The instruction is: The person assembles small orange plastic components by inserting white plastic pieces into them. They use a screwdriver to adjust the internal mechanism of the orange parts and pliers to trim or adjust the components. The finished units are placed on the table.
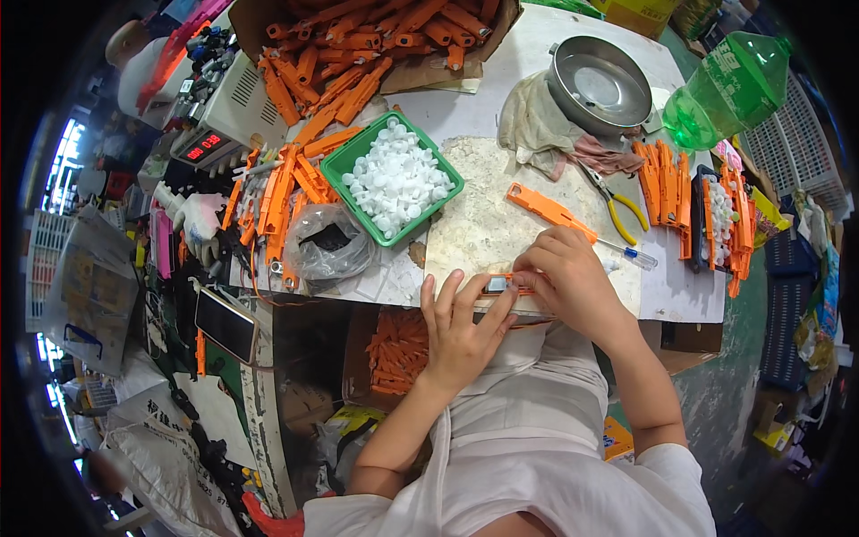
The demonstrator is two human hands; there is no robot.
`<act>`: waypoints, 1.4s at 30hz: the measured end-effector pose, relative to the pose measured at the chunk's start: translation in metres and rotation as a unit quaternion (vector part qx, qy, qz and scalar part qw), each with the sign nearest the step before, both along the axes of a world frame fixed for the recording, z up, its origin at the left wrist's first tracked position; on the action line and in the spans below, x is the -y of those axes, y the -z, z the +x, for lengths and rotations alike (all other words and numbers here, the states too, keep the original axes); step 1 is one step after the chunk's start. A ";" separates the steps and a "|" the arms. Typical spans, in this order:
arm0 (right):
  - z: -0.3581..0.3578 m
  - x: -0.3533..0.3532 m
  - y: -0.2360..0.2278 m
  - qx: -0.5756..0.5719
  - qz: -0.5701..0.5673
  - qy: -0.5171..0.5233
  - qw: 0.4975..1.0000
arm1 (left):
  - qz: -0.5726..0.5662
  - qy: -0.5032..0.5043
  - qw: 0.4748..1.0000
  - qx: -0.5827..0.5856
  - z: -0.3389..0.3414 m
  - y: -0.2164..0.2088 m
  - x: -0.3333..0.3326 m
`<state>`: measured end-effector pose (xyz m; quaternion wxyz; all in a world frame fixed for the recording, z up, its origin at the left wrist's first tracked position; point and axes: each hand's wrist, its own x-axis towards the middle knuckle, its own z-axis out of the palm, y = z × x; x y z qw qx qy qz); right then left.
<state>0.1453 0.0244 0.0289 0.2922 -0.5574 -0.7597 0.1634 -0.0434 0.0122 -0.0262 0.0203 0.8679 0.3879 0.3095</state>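
Observation:
At the table's near edge, my left hand (458,333) holds an orange plastic casing (528,300), its fingers along the left end. A small grey-white piece (496,284) shows in the casing. My right hand (570,279) bends over the casing's right side with fingertips pinched together; whatever lies between them is hidden. Just beyond, another orange casing (548,211) lies slanted on the worn board (470,192). To its right are a screwdriver (631,253) with a clear blue handle and yellow-handled pliers (617,204).
A green tray (385,234) holds small white plastic parts. Behind it, a cardboard box (501,31) overflows with orange casings. A metal bowl (601,85) rests by a rag (537,121). A green bottle (729,89) and stacked casings (664,188) stand right. Left is a clear plastic bag (331,243).

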 end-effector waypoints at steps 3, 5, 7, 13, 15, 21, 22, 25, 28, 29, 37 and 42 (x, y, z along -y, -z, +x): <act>0.001 -0.002 0.004 -0.010 -0.004 0.000 1.000 | -0.005 0.001 1.000 -0.007 0.002 -0.004 0.004; 0.001 -0.003 0.004 -0.005 0.010 -0.014 1.000 | -0.017 0.008 1.000 -0.004 0.002 -0.006 0.005; 0.003 -0.004 0.003 -0.003 0.018 -0.032 0.999 | -0.034 0.017 0.999 0.005 0.002 -0.008 0.005; 0.008 -0.006 -0.003 0.035 0.040 -0.078 0.996 | -0.035 0.024 0.999 0.011 0.001 -0.009 0.003; 0.008 -0.006 -0.003 0.050 0.057 -0.092 0.993 | -0.030 0.028 0.999 0.013 0.000 -0.008 0.003; 0.012 -0.009 -0.008 0.091 0.051 -0.128 0.986 | -0.036 0.025 0.999 0.015 0.000 -0.007 0.003; 0.012 -0.009 -0.007 0.074 0.050 -0.124 0.988 | -0.038 0.025 0.999 0.015 0.001 -0.007 0.003; 0.012 -0.010 -0.004 0.024 0.025 -0.112 0.993 | 0.002 0.001 1.000 -0.013 0.002 -0.005 0.002; 0.014 -0.011 -0.004 -0.013 -0.024 -0.103 0.994 | 0.031 -0.007 0.999 -0.039 0.001 -0.005 0.002; 0.014 -0.011 -0.004 -0.019 -0.030 -0.099 0.994 | 0.027 -0.006 0.999 -0.043 0.001 -0.007 0.002; 0.014 -0.006 -0.002 -0.014 -0.034 -0.079 0.996 | -0.038 0.043 0.998 -0.015 -0.002 -0.029 -0.013; 0.007 0.015 -0.002 0.031 0.017 -0.027 0.999 | -0.056 0.070 0.995 -0.037 -0.009 -0.045 -0.040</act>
